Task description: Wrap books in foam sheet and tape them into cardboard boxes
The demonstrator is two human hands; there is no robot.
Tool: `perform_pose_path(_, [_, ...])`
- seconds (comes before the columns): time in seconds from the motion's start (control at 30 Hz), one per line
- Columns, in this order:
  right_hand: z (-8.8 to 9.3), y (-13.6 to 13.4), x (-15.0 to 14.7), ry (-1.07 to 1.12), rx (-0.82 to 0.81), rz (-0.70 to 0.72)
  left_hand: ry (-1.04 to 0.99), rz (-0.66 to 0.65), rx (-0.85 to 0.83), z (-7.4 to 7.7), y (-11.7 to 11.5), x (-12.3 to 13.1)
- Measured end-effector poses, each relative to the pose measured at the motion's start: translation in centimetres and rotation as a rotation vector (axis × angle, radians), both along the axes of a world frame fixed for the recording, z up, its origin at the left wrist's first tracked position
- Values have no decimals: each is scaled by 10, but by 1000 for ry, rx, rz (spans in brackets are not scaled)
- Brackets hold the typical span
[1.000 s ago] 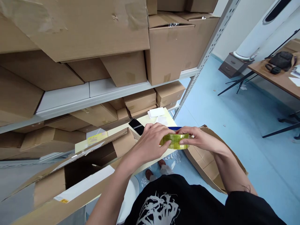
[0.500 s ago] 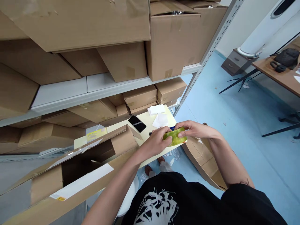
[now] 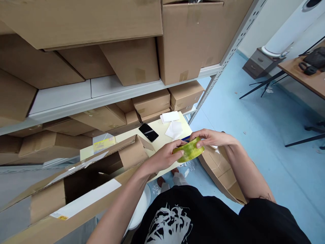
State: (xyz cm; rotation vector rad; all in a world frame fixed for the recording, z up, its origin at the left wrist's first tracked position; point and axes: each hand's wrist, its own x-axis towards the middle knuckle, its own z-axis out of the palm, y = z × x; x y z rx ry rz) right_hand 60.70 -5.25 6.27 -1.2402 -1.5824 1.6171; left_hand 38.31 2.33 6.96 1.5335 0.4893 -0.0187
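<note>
The person's left hand (image 3: 165, 157) and right hand (image 3: 212, 138) are both holding one roll of clear yellow tape (image 3: 189, 150). The roll is sitting right between the two hands and is tipping a little. The left hand is pinching the left side of the roll with its fingers bent around it, and the right hand is pinching the top with its fingers curled over it. Neither hand is spread. The roll is floating over the right corner of a pale yellow board (image 3: 157, 144), but I can't tell if it is touching the board. One thin blue thing (image 3: 186, 138) is poking out just behind the roll. Near the far edge of the board, one black phone (image 3: 148, 132) and two white sheets of paper (image 3: 174, 129) are lying flat. One open cardboard box (image 3: 88, 179) is lying along the left side of the board, under the left arm. One flat cardboard box (image 3: 220, 173) is leaning just below the right hand. A metal shelf (image 3: 101, 98) full of cardboard boxes (image 3: 188, 44) is standing behind the board, and the person's two red-brown shoes (image 3: 160, 182) are showing on the blue floor (image 3: 254, 135).
</note>
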Motion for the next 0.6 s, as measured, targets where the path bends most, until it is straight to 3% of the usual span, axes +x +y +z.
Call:
perform_pose_path(0.2, [-1, 2, 2, 20, -7, 40, -9, -10, 5, 0, 0, 2])
perform_pose_path(0.6, [-12, 5, 14, 158, -25, 67, 15, -59, -115, 17, 7, -3])
